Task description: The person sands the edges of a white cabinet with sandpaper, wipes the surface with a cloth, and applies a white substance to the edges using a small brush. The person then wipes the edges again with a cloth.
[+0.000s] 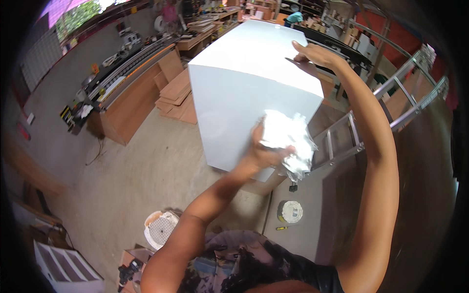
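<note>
A large white box (229, 93) with a smooth top and front stands in front of me, upper centre. My left hand (264, 151) grips a crumpled white cloth or wad (288, 136) against the lower right part of the front face, slightly smeared by motion. My right hand (315, 54) is at the top near the back right corner, one finger stretched out and the others bent, casting a shadow on the surface, with nothing visible in it. An aluminium ladder (356, 144) stands just right of the box.
Left: workbench (117, 119) with tools and rails, plywood sheets (173, 97). Below: perforated-lid bucket (161, 229), round white tub (292, 211), yellow-handled tool (282, 228), slatted white unit (66, 268). A person in teal (293, 18) is among cluttered shelves at the back.
</note>
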A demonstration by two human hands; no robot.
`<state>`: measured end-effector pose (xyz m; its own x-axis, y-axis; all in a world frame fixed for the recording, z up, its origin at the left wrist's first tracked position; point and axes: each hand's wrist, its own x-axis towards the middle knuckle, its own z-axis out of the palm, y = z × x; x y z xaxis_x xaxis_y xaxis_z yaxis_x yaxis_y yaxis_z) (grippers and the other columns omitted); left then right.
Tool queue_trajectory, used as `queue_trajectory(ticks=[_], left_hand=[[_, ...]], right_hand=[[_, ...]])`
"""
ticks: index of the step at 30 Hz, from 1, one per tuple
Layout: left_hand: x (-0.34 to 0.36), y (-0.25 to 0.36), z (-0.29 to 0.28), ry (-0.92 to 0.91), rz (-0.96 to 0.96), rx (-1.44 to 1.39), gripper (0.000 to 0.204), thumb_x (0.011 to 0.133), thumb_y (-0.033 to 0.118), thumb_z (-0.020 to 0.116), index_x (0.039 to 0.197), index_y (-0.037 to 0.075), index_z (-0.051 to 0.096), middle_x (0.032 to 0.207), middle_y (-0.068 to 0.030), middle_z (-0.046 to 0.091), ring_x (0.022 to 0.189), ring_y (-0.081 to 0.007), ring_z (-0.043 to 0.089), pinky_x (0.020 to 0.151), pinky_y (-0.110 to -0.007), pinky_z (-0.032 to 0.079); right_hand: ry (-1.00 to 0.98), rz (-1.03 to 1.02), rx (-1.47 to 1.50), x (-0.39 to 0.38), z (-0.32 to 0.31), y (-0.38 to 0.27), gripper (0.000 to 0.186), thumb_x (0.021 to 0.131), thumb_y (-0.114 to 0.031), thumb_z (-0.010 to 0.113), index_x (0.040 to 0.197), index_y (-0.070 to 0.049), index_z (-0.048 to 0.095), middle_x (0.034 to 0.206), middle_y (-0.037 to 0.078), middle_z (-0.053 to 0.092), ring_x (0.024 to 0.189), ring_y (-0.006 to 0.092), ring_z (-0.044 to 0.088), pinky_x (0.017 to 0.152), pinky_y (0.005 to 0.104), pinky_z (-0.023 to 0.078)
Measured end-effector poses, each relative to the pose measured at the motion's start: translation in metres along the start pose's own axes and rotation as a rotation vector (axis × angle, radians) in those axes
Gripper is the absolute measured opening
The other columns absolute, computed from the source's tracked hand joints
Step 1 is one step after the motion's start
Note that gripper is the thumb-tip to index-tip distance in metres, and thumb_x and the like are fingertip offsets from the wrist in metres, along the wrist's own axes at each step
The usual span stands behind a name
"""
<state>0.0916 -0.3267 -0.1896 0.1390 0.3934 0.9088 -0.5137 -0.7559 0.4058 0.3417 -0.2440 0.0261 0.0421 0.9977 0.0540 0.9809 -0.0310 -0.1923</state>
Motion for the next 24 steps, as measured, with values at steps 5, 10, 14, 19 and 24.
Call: queue_trajectory(ticks=[5,10,14,19,24], left_hand=[[0.034,-0.021,-0.078,0.658,-0.365,-0.251,0.027,0.101,0.02,0.054,0.111,-0.003,0.064,0.105,-0.0122,0.067,0.093,-0.0207,0.064,0.082,-0.035,0.052],[0.003,-0.079,-0.045,0.332,0.01,1.047,0.073,0.088,0.05,0.062,0.136,-0.004,0.053,0.158,-0.0291,0.025,0.148,-0.0447,0.019,0.117,-0.062,0.012],[0.025,-0.075,-0.072,0.413,-0.099,1.062,0.099,0.087,0.056,0.059,0.154,-0.007,0.021,0.162,-0.0297,0.015,0.151,-0.0475,0.008,0.118,-0.063,0.006],[0.088,-0.06,-0.102,0.572,-0.064,0.983,0.098,0.092,0.056,0.054,0.153,-0.01,0.017,0.16,-0.0335,0.017,0.15,-0.048,0.009,0.119,-0.059,0.005],[0.033,-0.074,-0.089,0.574,-0.092,0.906,0.091,0.093,0.048,0.056,0.153,-0.01,0.019,0.159,-0.0348,0.017,0.15,-0.0498,0.009,0.119,-0.06,0.006]], right_hand=[[0.195,-0.005,-0.337,0.007,0.013,-0.029,0.063,0.099,-0.06,0.043,0.098,-0.005,0.074,0.099,0.02,0.072,0.092,0.0361,0.069,0.085,0.0456,0.052],[0.415,-0.269,-0.528,0.019,0.045,-0.03,0.047,0.104,-0.043,0.04,0.105,-0.005,0.068,0.088,0.02,0.069,0.088,0.0381,0.068,0.08,0.05,0.052],[0.408,-0.246,-0.527,0.02,0.042,-0.038,0.045,0.105,-0.041,0.039,0.118,-0.006,0.064,0.093,0.02,0.071,0.09,0.0364,0.069,0.079,0.0495,0.052],[0.391,-0.197,-0.517,0.026,0.043,-0.048,0.047,0.106,-0.041,0.038,0.129,-0.006,0.058,0.104,0.021,0.071,0.098,0.0364,0.068,0.084,0.0475,0.052],[0.443,-0.255,-0.506,0.025,0.044,-0.039,0.047,0.104,-0.041,0.041,0.126,-0.005,0.061,0.096,0.024,0.071,0.087,0.0387,0.069,0.079,0.05,0.053]])
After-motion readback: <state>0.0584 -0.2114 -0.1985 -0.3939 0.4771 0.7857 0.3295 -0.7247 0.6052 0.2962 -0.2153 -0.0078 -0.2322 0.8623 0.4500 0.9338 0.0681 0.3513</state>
